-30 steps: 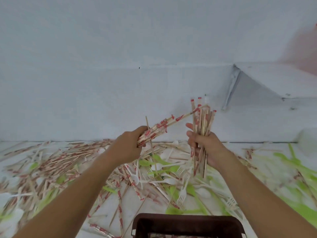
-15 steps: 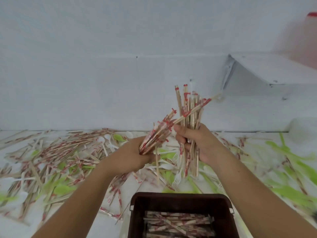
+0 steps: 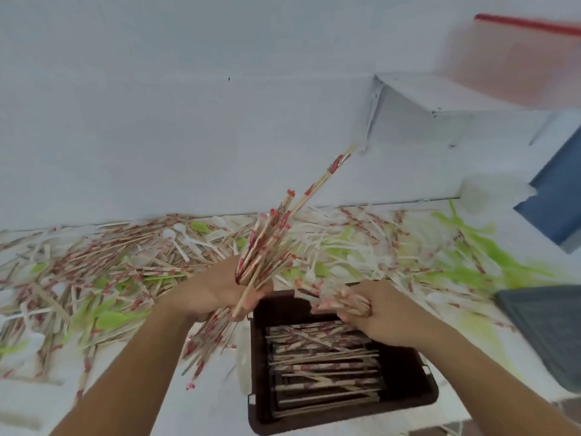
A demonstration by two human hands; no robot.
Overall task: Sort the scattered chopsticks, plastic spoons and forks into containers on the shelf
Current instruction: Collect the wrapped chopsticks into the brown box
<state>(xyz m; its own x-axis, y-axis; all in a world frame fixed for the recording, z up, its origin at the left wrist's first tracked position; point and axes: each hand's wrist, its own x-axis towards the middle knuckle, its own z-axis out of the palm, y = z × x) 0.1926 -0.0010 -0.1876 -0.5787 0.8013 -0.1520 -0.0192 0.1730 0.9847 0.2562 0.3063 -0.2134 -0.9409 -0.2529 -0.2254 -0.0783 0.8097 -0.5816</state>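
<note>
Gripped in the left hand (image 3: 217,294) was a fanned bundle (image 3: 267,247) of red-printed wrapped chopsticks, with fingers curled round its lower part and tips raised and tilted, just past the far left corner of the brown bin (image 3: 405,382). Clasped in the right hand (image 3: 383,313) was a smaller bundle (image 3: 330,297), blurred, held above the bin's far edge. Laid flat inside the bin were sorted chopsticks (image 3: 323,366). Spread over the white surface (image 3: 37,394) beyond and left of the bin were loose chopsticks (image 3: 94,262), white forks (image 3: 213,236) and green spoons (image 3: 116,319), intermixed. Right of the bin a grey tray (image 3: 547,328) was recorded. Above and right of the bin was a wall shelf (image 3: 424,96) bearing a blurred red-lidded container (image 3: 518,58).
</note>
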